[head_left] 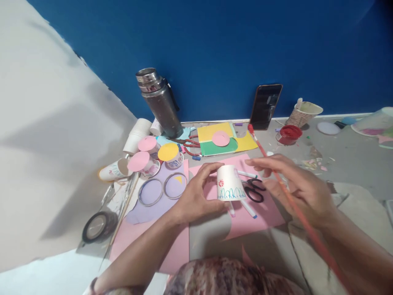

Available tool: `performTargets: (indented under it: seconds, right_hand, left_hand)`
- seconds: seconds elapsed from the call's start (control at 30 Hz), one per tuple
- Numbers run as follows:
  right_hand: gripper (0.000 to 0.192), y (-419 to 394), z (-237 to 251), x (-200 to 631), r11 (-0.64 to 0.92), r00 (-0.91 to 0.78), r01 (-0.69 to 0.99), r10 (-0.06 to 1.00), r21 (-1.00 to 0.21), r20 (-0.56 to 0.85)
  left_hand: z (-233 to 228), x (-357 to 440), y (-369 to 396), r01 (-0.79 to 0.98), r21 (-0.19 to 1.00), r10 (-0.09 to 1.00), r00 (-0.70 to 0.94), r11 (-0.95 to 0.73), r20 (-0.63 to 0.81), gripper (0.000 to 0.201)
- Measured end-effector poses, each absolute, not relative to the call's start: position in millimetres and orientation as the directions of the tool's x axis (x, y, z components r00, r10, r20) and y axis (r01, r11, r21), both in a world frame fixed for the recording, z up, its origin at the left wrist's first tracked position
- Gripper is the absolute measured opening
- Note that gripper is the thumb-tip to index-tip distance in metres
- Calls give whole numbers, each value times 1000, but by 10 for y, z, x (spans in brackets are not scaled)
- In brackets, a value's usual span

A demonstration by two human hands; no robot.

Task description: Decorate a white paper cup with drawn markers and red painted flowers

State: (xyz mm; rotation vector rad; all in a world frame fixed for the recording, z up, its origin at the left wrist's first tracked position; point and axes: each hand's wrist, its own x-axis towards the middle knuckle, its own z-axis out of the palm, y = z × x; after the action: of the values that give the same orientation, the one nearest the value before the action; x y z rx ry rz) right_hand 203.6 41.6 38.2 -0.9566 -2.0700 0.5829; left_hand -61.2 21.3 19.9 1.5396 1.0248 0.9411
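Nearest, at the bottom edge, is the person's patterned garment (227,278). To its left, a pink sheet (147,252) lies partly under the left forearm. The left hand (196,198) wraps the side of a white paper cup (229,182), thumb and fingers closed to its width. The cup is mid-view, wide rim downward, bearing a red flower-like mark and green zigzag strokes near that rim. Just right of it, the right hand (302,192) has a long orange paintbrush (289,196) held loosely between thumb and fingers, its red tip pointing away.

Behind and below the cup, markers (249,209) and black-handled scissors (254,194) lie on another pink sheet (260,227). Leftward, 2 rings (140,196) rest on purple paper (138,215).

Farther back, 3 cups (175,160) carry discs, 2 pink and 1 yellow. A loose pink disc (220,138) lies on yellow and green paper (211,130); rightward is a red paint pot (288,136). Farthest, a flask (162,106) and a phone (265,106) stand by the blue wall (215,53).
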Motion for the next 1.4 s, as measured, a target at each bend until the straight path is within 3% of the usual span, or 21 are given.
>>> performTargets:
  seconds: [0.07, 0.23, 0.53, 0.77, 1.4]
  right_hand:
    - [30, 384, 423, 2061, 596, -279, 369, 803, -713, 526]
    - [32, 354, 490, 2098, 642, -121, 130, 767, -756, 630]
    - [24, 288, 532, 2097, 576, -160, 114, 815, -810, 557]
    - [24, 290, 535, 2076, 613, -311, 90, 766, -785, 562]
    - [25, 324, 544, 2082, 600, -331, 114, 774, -791, 540]
  left_hand:
    - [202, -619, 229, 159, 979, 947, 313, -131, 76, 78]
    - [222, -647, 255, 172, 977, 962, 261, -124, 76, 76]
    - [199, -663, 262, 172, 979, 967, 247, -112, 67, 78]
    - [204, -655, 247, 177, 976, 961, 267, -127, 76, 75]
    - [156, -650, 240, 192, 971, 950, 301, -143, 80, 80]
